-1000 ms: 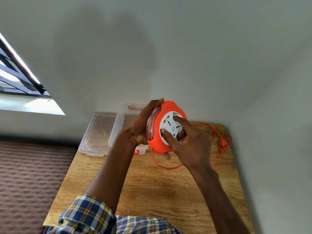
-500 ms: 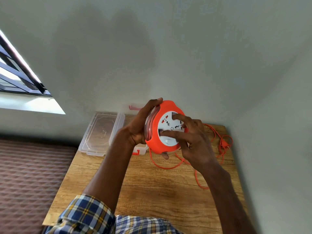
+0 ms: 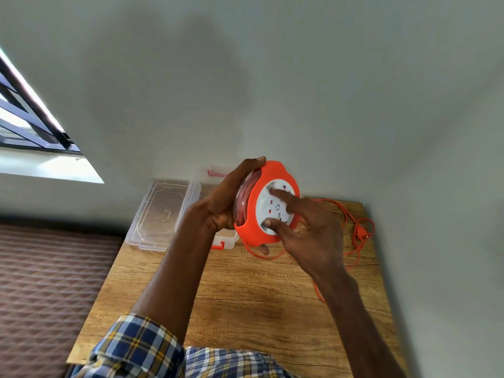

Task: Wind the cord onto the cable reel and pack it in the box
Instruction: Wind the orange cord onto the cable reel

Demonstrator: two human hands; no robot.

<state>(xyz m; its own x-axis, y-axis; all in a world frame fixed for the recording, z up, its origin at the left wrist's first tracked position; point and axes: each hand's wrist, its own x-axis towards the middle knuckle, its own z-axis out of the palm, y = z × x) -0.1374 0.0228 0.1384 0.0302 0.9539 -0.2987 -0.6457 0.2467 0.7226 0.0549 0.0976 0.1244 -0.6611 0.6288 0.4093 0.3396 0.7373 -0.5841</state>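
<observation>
An orange cable reel [image 3: 261, 184] with a white socket face is held upright above the wooden table [image 3: 245, 301]. My left hand [image 3: 226, 203] grips its back and rim. My right hand [image 3: 313, 230] presses its fingers on the white face. Some orange cord is wound inside the reel. The rest of the orange cord [image 3: 351, 222] lies loose on the table at the right, ending in a plug [image 3: 362, 234]. A clear plastic box [image 3: 225, 238] with red latches stands behind the reel, mostly hidden by my left hand.
A clear plastic lid [image 3: 163, 214] lies at the table's far left corner. Grey walls close the table's back and right sides. A brown patterned surface [image 3: 49, 282] lies to the left, below a window [image 3: 30, 126].
My right hand's fingers have shifted round on the white face, which has turned. The loose cord on the table has moved and drawn in a little. My left hand has stayed on the reel.
</observation>
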